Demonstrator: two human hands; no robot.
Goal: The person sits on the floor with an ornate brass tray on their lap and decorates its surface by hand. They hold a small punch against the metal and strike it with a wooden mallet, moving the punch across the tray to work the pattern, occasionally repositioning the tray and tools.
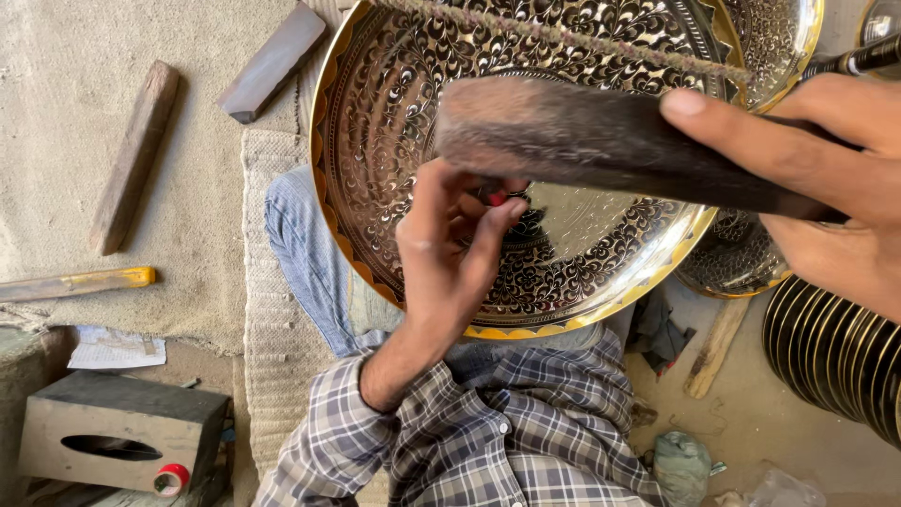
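The large engraved brass tray rests tilted across the person's lap, its patterned face turned up toward the camera for access. The left hand sits on the tray face, fingers pinched narrowly around a small tool with a red part, its tip held against the metal. The right hand grips the dark handle of a wooden mallet, fingers closed, poised above the tool. Stacked dark plates stand at the right.
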